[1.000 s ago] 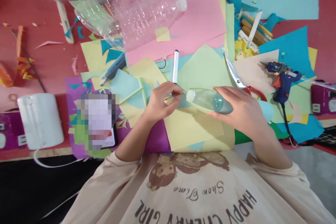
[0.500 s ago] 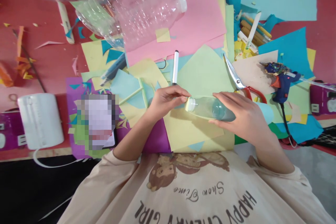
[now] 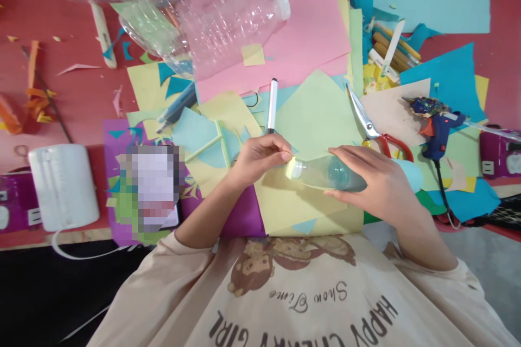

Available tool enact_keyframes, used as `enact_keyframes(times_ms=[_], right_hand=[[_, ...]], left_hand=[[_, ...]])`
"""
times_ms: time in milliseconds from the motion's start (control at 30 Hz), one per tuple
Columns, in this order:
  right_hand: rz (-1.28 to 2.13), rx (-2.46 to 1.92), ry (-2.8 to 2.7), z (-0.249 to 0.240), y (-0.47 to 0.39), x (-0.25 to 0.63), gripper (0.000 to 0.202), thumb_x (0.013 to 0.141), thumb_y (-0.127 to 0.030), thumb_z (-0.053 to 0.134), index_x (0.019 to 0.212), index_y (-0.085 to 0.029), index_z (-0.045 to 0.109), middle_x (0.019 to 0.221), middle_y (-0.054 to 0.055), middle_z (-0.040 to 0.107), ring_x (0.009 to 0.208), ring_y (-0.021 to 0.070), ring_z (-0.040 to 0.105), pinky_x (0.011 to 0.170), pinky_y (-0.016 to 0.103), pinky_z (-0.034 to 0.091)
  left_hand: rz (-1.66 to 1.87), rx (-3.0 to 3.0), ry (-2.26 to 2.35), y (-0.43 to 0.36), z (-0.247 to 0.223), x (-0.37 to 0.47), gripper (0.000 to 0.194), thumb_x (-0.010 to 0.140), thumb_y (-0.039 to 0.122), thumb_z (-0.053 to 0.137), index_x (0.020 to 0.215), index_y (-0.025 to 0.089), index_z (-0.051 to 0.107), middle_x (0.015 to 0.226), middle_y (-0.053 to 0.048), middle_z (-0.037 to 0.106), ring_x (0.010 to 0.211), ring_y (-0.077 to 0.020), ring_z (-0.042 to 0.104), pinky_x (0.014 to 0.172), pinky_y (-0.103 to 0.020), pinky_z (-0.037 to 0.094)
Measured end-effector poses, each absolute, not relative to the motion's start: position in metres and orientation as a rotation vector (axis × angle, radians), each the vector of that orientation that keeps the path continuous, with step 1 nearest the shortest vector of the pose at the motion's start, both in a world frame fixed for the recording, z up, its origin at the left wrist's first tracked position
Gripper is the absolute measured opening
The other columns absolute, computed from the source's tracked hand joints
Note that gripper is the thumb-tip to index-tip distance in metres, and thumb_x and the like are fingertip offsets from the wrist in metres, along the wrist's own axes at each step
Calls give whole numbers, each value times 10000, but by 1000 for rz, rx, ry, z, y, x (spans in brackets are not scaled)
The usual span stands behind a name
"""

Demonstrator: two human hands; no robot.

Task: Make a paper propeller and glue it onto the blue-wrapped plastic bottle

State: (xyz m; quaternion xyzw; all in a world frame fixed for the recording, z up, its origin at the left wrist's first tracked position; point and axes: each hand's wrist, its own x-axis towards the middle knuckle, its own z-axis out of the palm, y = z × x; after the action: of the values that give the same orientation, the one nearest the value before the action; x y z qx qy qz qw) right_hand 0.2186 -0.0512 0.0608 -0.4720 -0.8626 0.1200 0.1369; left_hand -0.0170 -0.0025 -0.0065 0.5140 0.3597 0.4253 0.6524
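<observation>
A clear plastic bottle [image 3: 312, 172] lies on its side above the paper, its capped neck pointing left. My right hand [image 3: 372, 184] wraps around its body, thumb on the near side and fingers on the far side. Light blue covering shows at the bottle's base [image 3: 412, 174], past my palm. Around the white cap runs a pale yellow strip [image 3: 291, 168], probably paper. With thumb and forefinger pinched together, my left hand [image 3: 264, 158] grips the strip's upper edge at the cap. A white marker with a black end [image 3: 272, 104] lies just beyond my left hand.
Red-handled scissors [image 3: 376, 133] and a blue glue gun [image 3: 439, 133] lie to the right. Several clear bottles [image 3: 240, 27] lie at the back left. Coloured paper sheets [image 3: 313, 206] cover the table. On the left are a phone [image 3: 157, 184] and a white device [image 3: 63, 187].
The capped end of the bottle has dipped slightly towards me. My left fingertips have shifted a little along the yellow strip's upper edge. My right hand keeps its hold.
</observation>
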Motion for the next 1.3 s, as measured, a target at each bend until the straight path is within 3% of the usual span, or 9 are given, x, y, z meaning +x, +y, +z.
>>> enact_keyframes(times_ms=[333,900,1133,1300], right_hand=[[403,-1362,-2492,61,-52,217,485,848,-443,642,1200,-114,581,1106,139,706,987,271,680,817,401,574],[425,-1378,-2504,61,-53,216,453,856,-418,632,1208,-139,581,1106,130,703,985,262,677,829,395,568],[439,-1369,-2465,63,-53,217,471,843,-409,653,1212,-123,586,1112,148,702,996,275,677,826,415,576],[426,-1382,-2386,66,-53,219,452,846,-409,650,1230,-179,587,1108,124,709,989,264,685,823,411,580]], left_hand=[[981,1211,762,-4,-8,-20,203,739,387,764,774,188,752,646,-21,655,581,-89,567,548,-213,454],[1073,1129,645,-6,-11,-14,87,752,273,762,714,206,720,606,9,624,564,-67,549,552,-188,460],[1055,1112,676,-6,-17,-15,127,735,355,775,750,230,757,626,-9,638,586,-85,551,565,-216,449],[1036,1097,739,-4,-20,-17,183,709,422,782,776,252,775,623,-15,615,580,-94,518,525,-226,403]])
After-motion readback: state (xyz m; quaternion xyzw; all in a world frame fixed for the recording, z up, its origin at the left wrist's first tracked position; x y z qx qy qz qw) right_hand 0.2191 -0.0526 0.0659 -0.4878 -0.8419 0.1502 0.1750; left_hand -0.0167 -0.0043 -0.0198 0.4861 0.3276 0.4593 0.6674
